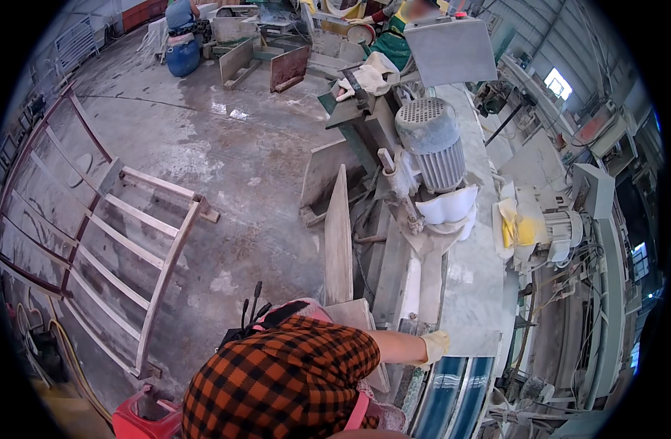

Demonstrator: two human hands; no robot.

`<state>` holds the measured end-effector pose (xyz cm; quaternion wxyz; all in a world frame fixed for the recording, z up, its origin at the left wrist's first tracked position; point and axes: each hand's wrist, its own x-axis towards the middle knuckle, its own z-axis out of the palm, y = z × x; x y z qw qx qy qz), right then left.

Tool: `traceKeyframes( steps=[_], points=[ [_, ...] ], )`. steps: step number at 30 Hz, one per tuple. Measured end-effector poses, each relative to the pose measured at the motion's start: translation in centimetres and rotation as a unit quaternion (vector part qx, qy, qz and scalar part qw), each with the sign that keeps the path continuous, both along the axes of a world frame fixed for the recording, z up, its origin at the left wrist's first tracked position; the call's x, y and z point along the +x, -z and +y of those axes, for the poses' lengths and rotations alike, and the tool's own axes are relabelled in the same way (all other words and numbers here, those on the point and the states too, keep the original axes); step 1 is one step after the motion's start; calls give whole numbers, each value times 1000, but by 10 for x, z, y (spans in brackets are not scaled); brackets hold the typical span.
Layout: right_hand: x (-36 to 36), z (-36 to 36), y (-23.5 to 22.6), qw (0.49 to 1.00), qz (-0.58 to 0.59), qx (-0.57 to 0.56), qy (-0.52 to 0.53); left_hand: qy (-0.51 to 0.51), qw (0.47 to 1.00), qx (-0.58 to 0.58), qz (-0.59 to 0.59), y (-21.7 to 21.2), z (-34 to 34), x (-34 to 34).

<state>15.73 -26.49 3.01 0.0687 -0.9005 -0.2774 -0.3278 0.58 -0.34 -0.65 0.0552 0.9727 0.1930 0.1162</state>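
Note:
My left arm, in an orange and black checked sleeve (284, 373), reaches to the right across the lower part of the view. My left hand (433, 347) wears a pale yellow glove and lies against the near left corner of a light grey stone slab (476, 307). Its fingers are too small and folded from view to tell whether they grip. The slab lies on a long machine bed, and past its near edge show dark blue-green strips (441, 395) with white lines. A sliver of skin shows at the bottom edge; my right hand is out of view.
A grey motor (432, 143) with white cloth round its base stands over the slab. Another motor (562, 230) sits right of it. Boards (338, 241) lean left of the bed. A metal rack (149, 256) and red plastic chair (147, 415) stand left. A co-worker in green (392, 50) is beyond.

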Motion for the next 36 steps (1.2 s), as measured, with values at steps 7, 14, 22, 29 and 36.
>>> traceKeyframes(
  steps=[7,14,22,29,36],
  points=[
    [-14,-79,9,985,35,-23,165,19,980,-146,-136,-7,-10,21],
    [-18,-6,4,953,149,-53,257,105,987,-47,112,-32,42,-4],
    [6,-104,53,945,163,147,243,202,965,32,163,-13,34,20],
    [16,-151,61,918,166,115,340,203,967,72,139,-14,42,18],
    [12,-142,53,904,166,71,388,219,960,29,174,-37,34,26]
  ],
)
